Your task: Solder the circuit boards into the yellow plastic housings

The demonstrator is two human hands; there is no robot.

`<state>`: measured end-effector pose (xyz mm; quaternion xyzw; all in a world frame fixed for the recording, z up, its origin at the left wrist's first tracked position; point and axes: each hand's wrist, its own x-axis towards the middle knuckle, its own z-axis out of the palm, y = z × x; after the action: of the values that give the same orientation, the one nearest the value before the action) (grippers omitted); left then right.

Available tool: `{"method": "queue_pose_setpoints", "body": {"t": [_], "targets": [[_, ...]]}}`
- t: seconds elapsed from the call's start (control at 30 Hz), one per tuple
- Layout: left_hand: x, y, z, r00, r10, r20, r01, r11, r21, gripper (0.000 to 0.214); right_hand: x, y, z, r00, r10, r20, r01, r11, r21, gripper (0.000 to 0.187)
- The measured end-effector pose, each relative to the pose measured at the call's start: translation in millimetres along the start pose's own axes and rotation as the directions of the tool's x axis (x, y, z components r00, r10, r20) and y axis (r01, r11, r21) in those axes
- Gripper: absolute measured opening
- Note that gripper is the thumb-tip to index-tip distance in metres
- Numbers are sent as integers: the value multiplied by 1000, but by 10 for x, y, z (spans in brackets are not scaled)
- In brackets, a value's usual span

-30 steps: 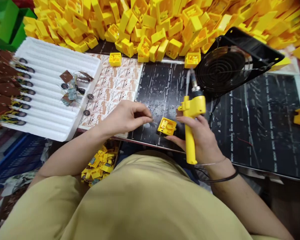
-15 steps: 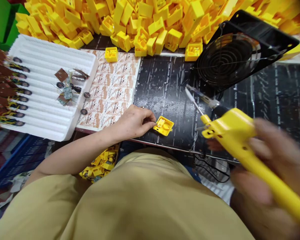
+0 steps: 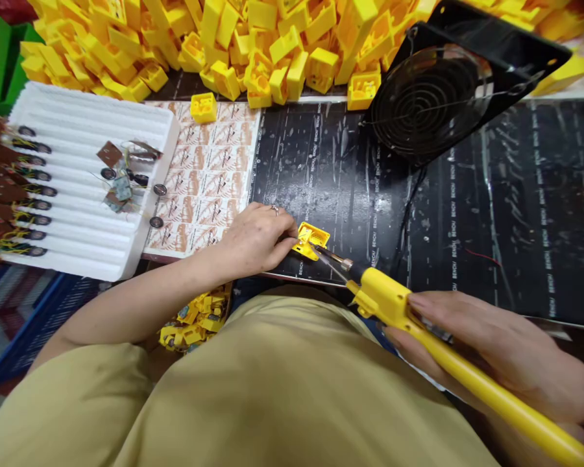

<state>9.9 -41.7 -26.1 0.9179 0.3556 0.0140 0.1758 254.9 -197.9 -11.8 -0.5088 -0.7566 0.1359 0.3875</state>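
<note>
On the black bench top lies a small yellow plastic housing point(image 3: 320, 235), its hollow side up. My left hand point(image 3: 257, 239) pinches its left edge between thumb and fingers. In my right hand point(image 3: 501, 350) is a yellow soldering gun point(image 3: 385, 297), fingers wrapped round its body. Its metal tip and the thin feed tube beside it reach into the housing, at or very near the inside; whether they touch cannot be made out. Small details within the housing are too small to tell.
A large heap of yellow housings point(image 3: 272, 45) fills the back. A black fan point(image 3: 428, 97) stands at the back right. At left, a white foam tray point(image 3: 68, 175) holds brown boards and wired round parts. Below the bench edge are more yellow parts point(image 3: 199, 318).
The soldering gun has moved left and down, from beside the fan to the housing. My left hand keeps its pinch on the housing. The view has shifted slightly.
</note>
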Motion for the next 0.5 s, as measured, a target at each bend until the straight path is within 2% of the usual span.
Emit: {"method": "queue_pose_setpoints", "body": {"t": [0.07, 0.1, 0.23, 0.3, 0.4, 0.5], "targets": [[2, -2, 8, 1000, 7, -8, -7, 1000, 20, 16, 33, 67, 9, 987, -143, 67, 142, 990, 6, 30], [2, -5, 11, 1000, 11, -11, -11, 1000, 25, 16, 43, 101, 15, 980, -177, 88, 178, 984, -8, 26], [-2, -11, 14, 999, 33, -15, -32, 999, 44, 18, 92, 143, 57, 972, -196, 131, 210, 973, -99, 6], [-1, -5, 12, 999, 44, -16, -43, 997, 69, 18, 140, 96, 78, 965, -233, 117, 246, 963, -113, 11], [3, 10, 5, 996, 79, -31, -74, 989, 124, 20, 212, 0, 71, 958, -264, 111, 276, 955, -107, 6], [9, 22, -6, 990, 133, -45, -122, 973, 197, 22, 234, -19, -5, 958, -249, 142, 265, 958, -109, 15]]}}
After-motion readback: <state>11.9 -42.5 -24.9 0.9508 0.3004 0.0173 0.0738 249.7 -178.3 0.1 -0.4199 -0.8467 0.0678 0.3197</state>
